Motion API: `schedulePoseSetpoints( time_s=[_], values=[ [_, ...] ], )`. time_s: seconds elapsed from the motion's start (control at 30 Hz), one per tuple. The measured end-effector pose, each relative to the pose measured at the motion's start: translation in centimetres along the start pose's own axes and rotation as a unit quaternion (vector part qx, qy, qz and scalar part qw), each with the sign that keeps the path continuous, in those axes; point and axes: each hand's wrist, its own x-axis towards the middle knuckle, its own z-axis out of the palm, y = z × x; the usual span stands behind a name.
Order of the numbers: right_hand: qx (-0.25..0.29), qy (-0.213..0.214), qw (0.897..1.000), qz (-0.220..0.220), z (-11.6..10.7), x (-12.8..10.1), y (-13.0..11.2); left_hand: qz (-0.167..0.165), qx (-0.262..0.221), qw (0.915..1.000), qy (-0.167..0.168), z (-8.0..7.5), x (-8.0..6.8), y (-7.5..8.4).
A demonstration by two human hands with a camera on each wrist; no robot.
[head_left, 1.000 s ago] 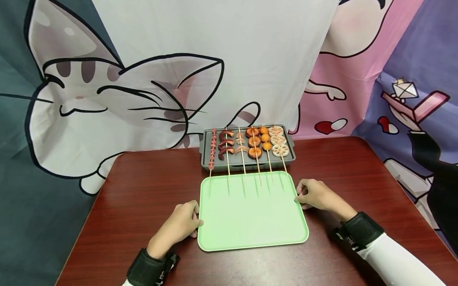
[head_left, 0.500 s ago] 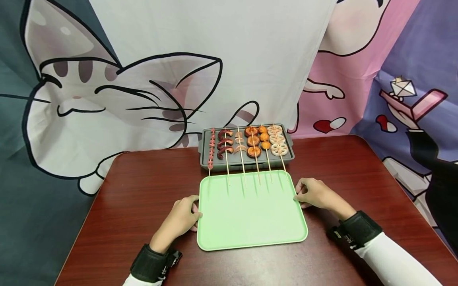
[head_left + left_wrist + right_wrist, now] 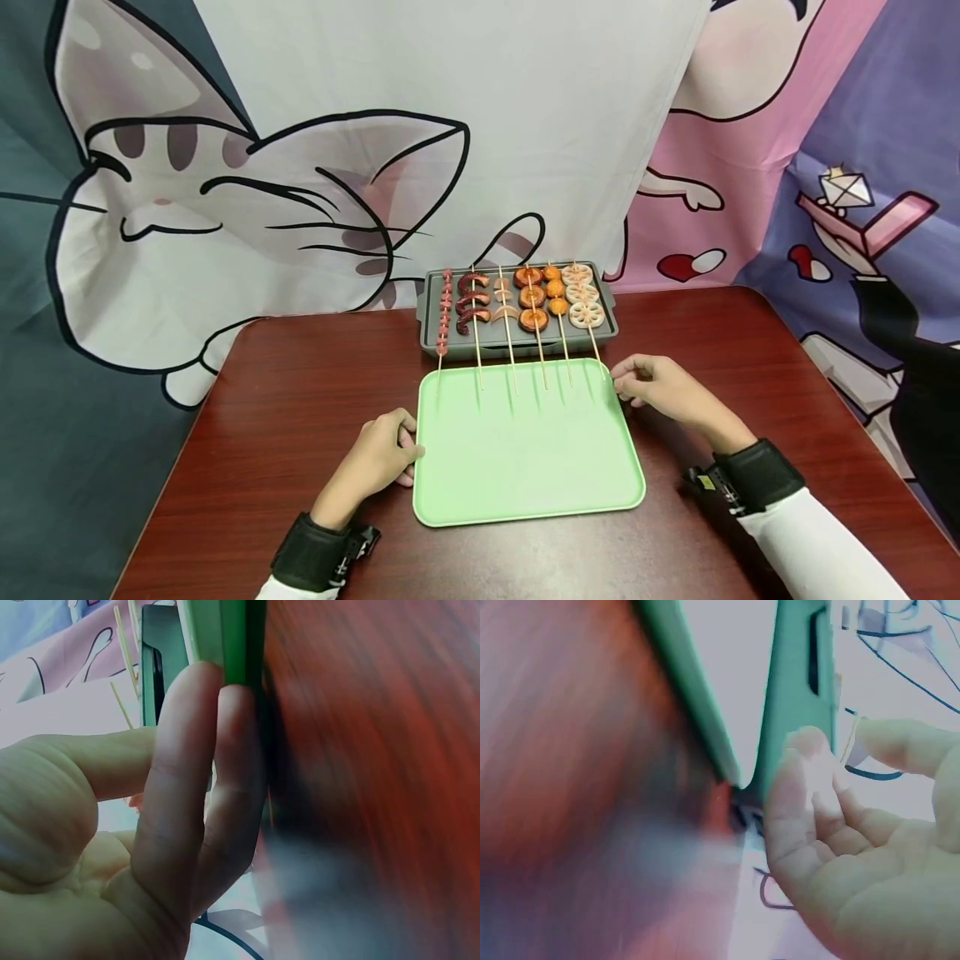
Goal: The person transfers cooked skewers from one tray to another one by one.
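Note:
A light green tray [image 3: 525, 483] lies on the table in the head view. My left hand [image 3: 382, 450] pinches its left rim; in the left wrist view two fingertips meet the green edge [image 3: 236, 645]. By the tray's upper right corner is my right hand [image 3: 660, 387], fingers bent and loose. A gap shows between its thumb [image 3: 900, 742] and fingers in the right wrist view. Behind the tray stands a grey grill pan [image 3: 465, 353] bearing several skewers, among them lotus root slices [image 3: 587, 315], mushrooms [image 3: 533, 320] and tentacle-like pieces [image 3: 472, 317]. Their stick ends reach over the tray's far rim.
The dark red wooden table [image 3: 300, 375] runs back to a cartoon-printed cloth [image 3: 540, 125]. On the pan's left lies a skewer of pink pieces [image 3: 444, 308]; orange balls [image 3: 556, 289] sit beside the lotus root. Both wrists wear black straps [image 3: 761, 475].
My right hand has slid away from me along the tray's right side, up to its far corner. The left hand shifted slightly up the left rim. The skewers and pan look unmoved.

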Motion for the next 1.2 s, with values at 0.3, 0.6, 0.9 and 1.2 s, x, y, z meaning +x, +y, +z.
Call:
schedulePoseSetpoints(
  time_s=[0.3,0.6,0.9,1.2],
  values=[
    [0.200,-0.020,0.979,0.043,0.1,2.1,-0.9,0.001,-0.009,0.9999,-0.009,-0.2,0.1,-0.2],
    [0.268,-0.043,0.961,0.055,0.5,3.2,-0.9,-0.001,-0.015,0.9998,-0.014,-0.3,0.1,-0.1],
    [0.241,-0.027,0.968,0.064,0.4,3.8,-1.0,0.002,-0.016,0.9998,-0.015,-0.2,0.1,-0.1],
    [0.224,-0.020,0.972,0.063,0.1,3.7,-1.5,0.002,-0.015,0.9998,-0.015,-0.3,0.1,-0.2]
  ],
)
